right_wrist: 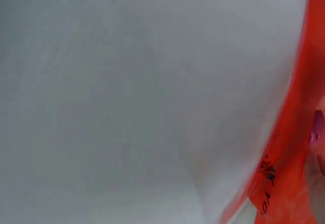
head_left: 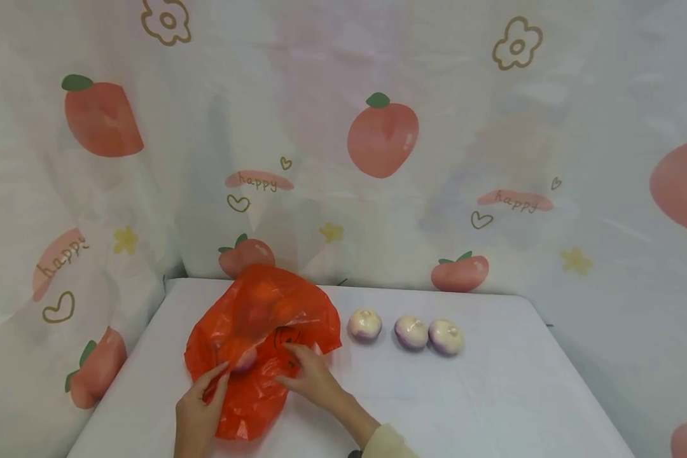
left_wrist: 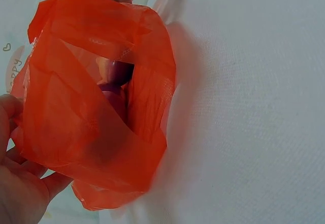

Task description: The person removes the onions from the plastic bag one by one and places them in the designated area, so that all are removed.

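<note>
A red plastic bag (head_left: 257, 407) lies on the table with its mouth gaping toward me. Inside, a purple onion (head_left: 244, 361) shows at the opening, and in the left wrist view dark purple rounded onions (left_wrist: 120, 73) show through the gap. Orange shapes show faintly through the film. My left hand (head_left: 199, 407) pinches the bag's near left rim between thumb and fingers. At the right side of the mouth, my right hand (head_left: 315, 380) holds the rim, fingers over the film and thumb lower. In the right wrist view only part of that hand (right_wrist: 316, 188) appears beside black print.
Three pale onions with purple undersides stand right of the bag: one onion (head_left: 365, 325) near it, then an onion (head_left: 411, 332) and another onion (head_left: 446, 337) close together. The white-covered table (head_left: 492, 407) backs onto a fruit-patterned curtain (head_left: 332, 76), which also hangs along the left.
</note>
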A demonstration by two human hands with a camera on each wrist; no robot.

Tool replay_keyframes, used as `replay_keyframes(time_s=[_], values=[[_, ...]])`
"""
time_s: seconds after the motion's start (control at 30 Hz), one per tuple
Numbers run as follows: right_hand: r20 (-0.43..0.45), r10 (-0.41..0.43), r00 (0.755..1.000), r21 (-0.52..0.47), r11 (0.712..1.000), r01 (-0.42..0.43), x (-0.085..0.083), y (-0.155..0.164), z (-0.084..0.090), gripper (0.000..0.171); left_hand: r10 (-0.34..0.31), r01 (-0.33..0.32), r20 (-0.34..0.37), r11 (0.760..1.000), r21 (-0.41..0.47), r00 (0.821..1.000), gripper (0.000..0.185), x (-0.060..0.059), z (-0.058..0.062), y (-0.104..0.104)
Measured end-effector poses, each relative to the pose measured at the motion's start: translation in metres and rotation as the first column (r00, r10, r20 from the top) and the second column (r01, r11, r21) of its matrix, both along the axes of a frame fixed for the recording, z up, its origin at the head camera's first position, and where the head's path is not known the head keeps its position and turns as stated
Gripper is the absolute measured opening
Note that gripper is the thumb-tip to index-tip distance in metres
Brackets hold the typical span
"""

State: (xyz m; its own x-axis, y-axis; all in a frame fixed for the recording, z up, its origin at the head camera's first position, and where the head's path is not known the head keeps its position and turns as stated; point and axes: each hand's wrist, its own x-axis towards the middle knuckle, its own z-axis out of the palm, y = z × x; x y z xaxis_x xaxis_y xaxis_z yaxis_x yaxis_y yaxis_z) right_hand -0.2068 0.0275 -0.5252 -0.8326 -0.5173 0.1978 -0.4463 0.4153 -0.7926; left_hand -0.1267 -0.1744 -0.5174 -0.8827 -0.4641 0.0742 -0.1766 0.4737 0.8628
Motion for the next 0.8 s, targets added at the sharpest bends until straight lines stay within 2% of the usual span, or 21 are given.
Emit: replay_keyframes(time_s=[0.27,0.53,0.8], values=[[0.137,-0.055,0.989,-0.006,0.998,0.057,-0.006,-0.016,-0.002,0.063,0.013,-0.013,-0.021,1.000,-0.015,1.000,0.032,-0.001,-0.003,0.001],[0.058,-0.037,0.998,0.016,0.999,0.036,-0.017,-0.031,0.005,0.061,0.007,-0.007,-0.022,1.000,-0.011,1.000,0.031,-0.001,-0.004,-0.001],[0.041,0.001,0.999,0.014,1.000,-0.002,-0.028,-0.043,0.003,0.065,0.005,-0.006,-0.026,1.000,-0.013,1.000,0.030,0.000,-0.004,-0.001]])
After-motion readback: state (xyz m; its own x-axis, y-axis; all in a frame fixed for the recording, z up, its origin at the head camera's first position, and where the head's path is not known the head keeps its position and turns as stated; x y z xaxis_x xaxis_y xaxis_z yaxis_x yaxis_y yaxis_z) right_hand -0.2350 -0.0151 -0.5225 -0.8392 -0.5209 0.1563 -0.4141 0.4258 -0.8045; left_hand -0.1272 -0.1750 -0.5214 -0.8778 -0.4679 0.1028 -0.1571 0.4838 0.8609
